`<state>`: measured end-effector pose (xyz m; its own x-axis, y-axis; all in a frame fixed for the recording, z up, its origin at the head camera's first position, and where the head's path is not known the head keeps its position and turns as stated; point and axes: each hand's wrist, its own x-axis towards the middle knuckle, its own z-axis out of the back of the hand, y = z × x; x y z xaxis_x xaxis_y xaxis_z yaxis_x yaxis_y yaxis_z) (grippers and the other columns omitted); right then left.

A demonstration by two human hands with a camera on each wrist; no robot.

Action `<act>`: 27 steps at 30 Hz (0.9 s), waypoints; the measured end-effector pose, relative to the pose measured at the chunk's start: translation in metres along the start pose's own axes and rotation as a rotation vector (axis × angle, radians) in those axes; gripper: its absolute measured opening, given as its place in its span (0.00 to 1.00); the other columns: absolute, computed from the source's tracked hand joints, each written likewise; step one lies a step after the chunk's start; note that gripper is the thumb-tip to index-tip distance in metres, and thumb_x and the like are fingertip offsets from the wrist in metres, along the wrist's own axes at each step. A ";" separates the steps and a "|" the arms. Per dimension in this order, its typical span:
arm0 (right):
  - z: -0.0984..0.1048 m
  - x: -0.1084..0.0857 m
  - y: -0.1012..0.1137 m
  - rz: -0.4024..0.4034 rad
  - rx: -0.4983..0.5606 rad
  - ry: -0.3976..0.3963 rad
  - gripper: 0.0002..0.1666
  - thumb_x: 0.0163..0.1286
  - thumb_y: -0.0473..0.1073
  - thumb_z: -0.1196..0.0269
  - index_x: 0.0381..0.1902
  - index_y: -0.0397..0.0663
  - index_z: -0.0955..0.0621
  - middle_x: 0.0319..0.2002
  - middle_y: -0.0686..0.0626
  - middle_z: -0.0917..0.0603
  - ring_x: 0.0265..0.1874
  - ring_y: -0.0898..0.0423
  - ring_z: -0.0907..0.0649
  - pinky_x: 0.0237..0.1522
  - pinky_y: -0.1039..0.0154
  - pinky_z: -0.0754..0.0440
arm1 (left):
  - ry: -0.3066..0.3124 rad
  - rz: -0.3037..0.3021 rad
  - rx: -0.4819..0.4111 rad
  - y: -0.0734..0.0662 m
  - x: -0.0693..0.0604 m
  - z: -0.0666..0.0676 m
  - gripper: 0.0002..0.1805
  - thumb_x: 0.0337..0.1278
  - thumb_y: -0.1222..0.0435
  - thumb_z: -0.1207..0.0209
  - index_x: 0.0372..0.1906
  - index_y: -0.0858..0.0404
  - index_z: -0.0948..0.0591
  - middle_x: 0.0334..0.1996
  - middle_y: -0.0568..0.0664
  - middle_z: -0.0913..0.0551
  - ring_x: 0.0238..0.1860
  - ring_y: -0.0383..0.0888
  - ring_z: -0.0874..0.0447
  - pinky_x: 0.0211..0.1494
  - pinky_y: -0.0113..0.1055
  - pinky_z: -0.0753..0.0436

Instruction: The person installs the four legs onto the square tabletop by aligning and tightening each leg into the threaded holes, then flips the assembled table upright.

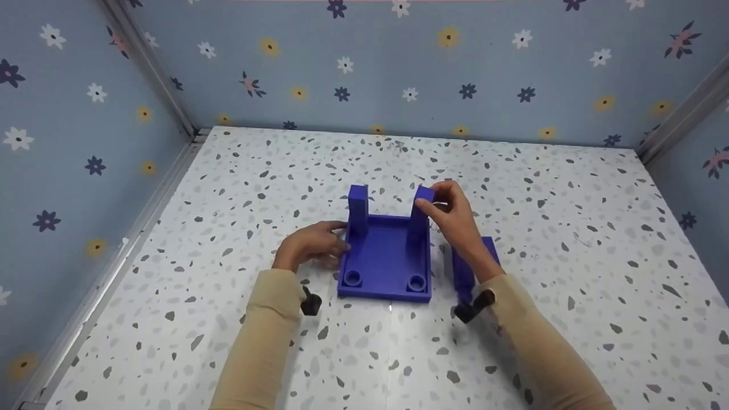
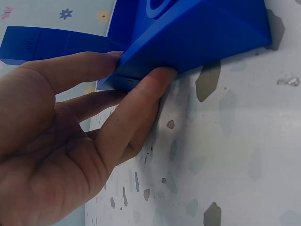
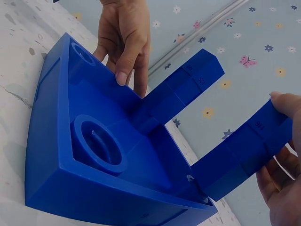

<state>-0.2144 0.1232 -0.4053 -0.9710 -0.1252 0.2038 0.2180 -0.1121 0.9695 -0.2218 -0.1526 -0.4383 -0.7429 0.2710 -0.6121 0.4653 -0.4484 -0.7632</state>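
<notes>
Blue leg [image 1: 418, 225] is pinched by right hand [image 1: 457, 219] at blue tray [image 1: 384, 256]'s far right corner; seating can't be told. Tray's left wall is gripped by left hand [image 1: 316, 242]. "116" apparently marked on pinched leg, "125" on far-left leg [image 1: 358, 210].

The tray [image 1: 384, 256] is blue — tabletop [image 1: 541, 239] speckled white.

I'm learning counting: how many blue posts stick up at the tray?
2. The left post is at the far left corner of the tray; the right post, held by the right hand, is at the far right corner.
</notes>
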 end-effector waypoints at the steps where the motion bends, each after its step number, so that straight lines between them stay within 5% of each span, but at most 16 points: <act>1: 0.000 0.000 0.000 0.000 -0.006 0.001 0.21 0.64 0.37 0.35 0.50 0.33 0.30 0.41 0.48 0.24 0.45 0.51 0.23 0.45 0.69 0.21 | 0.001 0.001 0.001 0.000 0.000 0.000 0.39 0.59 0.71 0.44 0.74 0.53 0.43 0.44 0.54 0.20 0.37 0.41 0.19 0.43 0.34 0.15; 6: 0.002 0.003 -0.008 0.024 -0.025 0.006 0.22 0.66 0.38 0.38 0.54 0.34 0.29 0.46 0.46 0.24 0.47 0.52 0.24 0.51 0.62 0.23 | 0.012 -0.007 0.017 0.001 0.000 0.000 0.39 0.60 0.70 0.44 0.74 0.54 0.43 0.40 0.52 0.21 0.34 0.39 0.19 0.42 0.34 0.15; 12: 0.007 0.013 -0.026 0.082 0.076 0.015 0.17 0.73 0.38 0.48 0.55 0.35 0.27 0.53 0.42 0.24 0.51 0.56 0.24 0.57 0.61 0.27 | 0.015 -0.020 0.028 -0.001 0.000 0.001 0.40 0.59 0.71 0.44 0.75 0.56 0.45 0.41 0.53 0.21 0.34 0.39 0.19 0.41 0.33 0.16; 23: 0.013 0.022 -0.030 0.003 0.323 0.201 0.21 0.71 0.35 0.51 0.58 0.30 0.26 0.55 0.40 0.22 0.56 0.50 0.22 0.61 0.60 0.26 | 0.012 -0.024 0.036 -0.001 0.000 -0.001 0.39 0.60 0.71 0.44 0.75 0.56 0.44 0.38 0.51 0.20 0.34 0.39 0.19 0.40 0.31 0.17; 27: 0.013 0.023 -0.031 0.010 0.346 0.231 0.21 0.69 0.34 0.51 0.57 0.29 0.26 0.51 0.42 0.20 0.55 0.50 0.21 0.60 0.61 0.25 | 0.033 -0.082 0.041 -0.003 -0.008 -0.001 0.38 0.60 0.71 0.44 0.74 0.59 0.44 0.39 0.52 0.19 0.35 0.39 0.19 0.39 0.30 0.18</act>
<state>-0.2448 0.1369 -0.4287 -0.9126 -0.3473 0.2158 0.1430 0.2232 0.9642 -0.2162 -0.1526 -0.4315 -0.7612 0.3357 -0.5549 0.3831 -0.4576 -0.8024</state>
